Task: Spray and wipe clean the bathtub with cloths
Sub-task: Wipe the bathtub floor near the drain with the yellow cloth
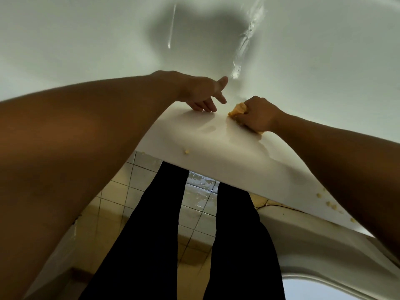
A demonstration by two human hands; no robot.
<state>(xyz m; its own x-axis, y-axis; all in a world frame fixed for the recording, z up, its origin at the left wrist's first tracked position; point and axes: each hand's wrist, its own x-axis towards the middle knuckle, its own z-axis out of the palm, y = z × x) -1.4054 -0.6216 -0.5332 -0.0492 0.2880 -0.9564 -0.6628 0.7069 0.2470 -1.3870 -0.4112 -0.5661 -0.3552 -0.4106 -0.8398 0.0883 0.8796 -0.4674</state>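
The white bathtub fills the upper view, and its wet rim [216,144] runs across the middle. My right hand [258,114] grips a wadded yellow cloth [237,112] and presses it on the rim. Just left of it, my left hand [202,94] rests its straight fingertips on the rim's inner edge, thumb lifted. The two hands are a small gap apart. Water streaks [249,37] run down the tub's inner wall. Small yellow crumbs [186,151] lie on the rim, with more of these crumbs [331,204] at the right.
My legs in black trousers [151,234] stand against the tub's outer side on a wet tiled floor [194,204]. A white curved fixture [320,256] sits low at the right.
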